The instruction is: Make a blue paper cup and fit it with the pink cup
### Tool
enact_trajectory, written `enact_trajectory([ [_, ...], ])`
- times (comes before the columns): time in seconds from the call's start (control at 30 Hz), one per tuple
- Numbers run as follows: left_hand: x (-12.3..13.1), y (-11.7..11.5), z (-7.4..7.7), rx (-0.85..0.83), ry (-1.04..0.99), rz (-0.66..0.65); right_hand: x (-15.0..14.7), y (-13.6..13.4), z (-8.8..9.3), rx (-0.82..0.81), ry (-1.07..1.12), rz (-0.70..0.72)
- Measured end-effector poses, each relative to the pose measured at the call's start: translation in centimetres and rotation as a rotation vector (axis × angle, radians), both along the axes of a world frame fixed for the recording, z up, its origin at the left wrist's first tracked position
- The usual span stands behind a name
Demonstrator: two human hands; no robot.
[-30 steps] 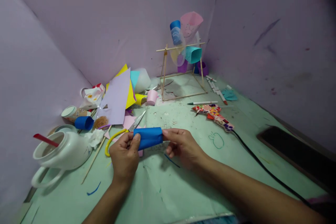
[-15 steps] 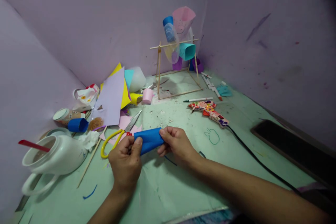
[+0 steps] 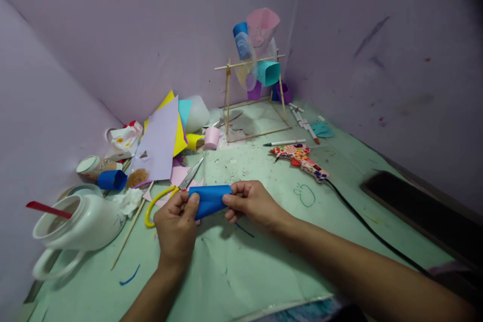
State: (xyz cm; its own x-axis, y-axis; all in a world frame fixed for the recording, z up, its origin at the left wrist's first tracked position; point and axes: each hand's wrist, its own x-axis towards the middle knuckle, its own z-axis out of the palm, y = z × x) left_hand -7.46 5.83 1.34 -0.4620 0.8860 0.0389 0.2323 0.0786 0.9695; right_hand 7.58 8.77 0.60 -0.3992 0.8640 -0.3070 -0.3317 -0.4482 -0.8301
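Observation:
A curled piece of blue paper [image 3: 210,201] is held above the table between both hands. My left hand [image 3: 177,224] pinches its left end, thumb on the near side. At the right end, my right hand [image 3: 254,204] grips it between thumb and fingers. Yellow-handled scissors [image 3: 160,201] lie half open just beyond my left hand, on pink paper scraps [image 3: 180,175]. Further back stands a small stick frame [image 3: 227,100] carrying a wheel of clear discs with a pink paper cup [image 3: 263,25], a blue one [image 3: 241,43] and a teal one [image 3: 269,74].
A white teapot-shaped mug [image 3: 86,221] with a red straw stands at the left, near a blue paper cup [image 3: 112,180] and coloured sheets [image 3: 160,136]. On the right lie a patterned glue gun [image 3: 302,158] with a black cord, several markers [image 3: 302,118] and a dark phone-like slab [image 3: 418,211].
Both hands have shifted slightly left with the blue paper, which now sits more level. My right thumb has slid lower on its right end.

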Motion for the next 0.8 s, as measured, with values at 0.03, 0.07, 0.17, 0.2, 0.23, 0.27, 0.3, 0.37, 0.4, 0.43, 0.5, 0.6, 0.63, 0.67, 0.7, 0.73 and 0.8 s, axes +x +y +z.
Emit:
enact_trajectory([
  [0.03,0.0,0.0,0.1,-0.005,-0.019,-0.005,0.0,-0.1,0.1,0.023,-0.001,0.001],
  [0.07,0.0,-0.1,0.1,-0.008,-0.032,-0.010,-0.1,-0.2,0.2,0.043,0.001,-0.004],
  [0.17,0.0,-0.3,0.3,0.029,-0.009,0.003,-0.2,-0.4,0.3,0.068,0.009,-0.039],
  [0.2,-0.1,-0.3,0.3,0.048,0.021,0.013,-0.2,-0.4,0.3,0.058,0.014,-0.034],
  [0.23,-0.1,-0.4,0.3,0.067,0.053,0.024,-0.2,-0.4,0.2,0.041,0.022,-0.018],
  [0.27,-0.1,-0.4,0.3,0.083,0.082,0.028,-0.2,-0.4,0.1,0.024,0.030,0.003],
  [0.3,-0.2,-0.5,0.2,0.097,0.110,0.022,-0.2,-0.4,0.0,0.013,0.037,0.020],
  [0.37,-0.1,-0.6,0.2,0.126,0.170,-0.005,-0.3,-0.4,-0.1,0.015,0.039,0.019],
  [0.4,-0.1,-0.6,0.2,0.143,0.211,-0.015,-0.3,-0.4,-0.2,0.026,0.033,-0.004],
  [0.43,0.0,-0.7,0.2,0.162,0.258,-0.021,-0.4,-0.4,-0.3,0.039,0.025,-0.032],
  [0.5,0.1,-0.8,0.4,0.189,0.323,-0.021,-0.6,-0.5,-0.4,0.053,0.010,-0.082],
  [0.6,0.1,-0.8,0.5,0.174,0.288,-0.019,-0.7,-0.6,-0.4,0.013,0.010,-0.123],
  [0.63,0.0,-0.7,0.5,0.163,0.261,-0.012,-0.7,-0.5,-0.3,-0.012,0.018,-0.129],
  [0.67,-0.1,-0.6,0.6,0.153,0.241,-0.005,-0.6,-0.4,-0.1,-0.038,0.033,-0.136],
  [0.7,-0.3,-0.4,0.6,0.143,0.228,0.003,-0.5,-0.3,0.1,-0.069,0.052,-0.144],
  [0.73,-0.5,-0.3,0.6,0.137,0.224,0.009,-0.2,-0.1,0.3,-0.102,0.071,-0.157],
  [0.8,-0.8,0.1,0.8,0.125,0.228,0.018,0.2,0.2,0.7,-0.164,0.096,-0.191],
])
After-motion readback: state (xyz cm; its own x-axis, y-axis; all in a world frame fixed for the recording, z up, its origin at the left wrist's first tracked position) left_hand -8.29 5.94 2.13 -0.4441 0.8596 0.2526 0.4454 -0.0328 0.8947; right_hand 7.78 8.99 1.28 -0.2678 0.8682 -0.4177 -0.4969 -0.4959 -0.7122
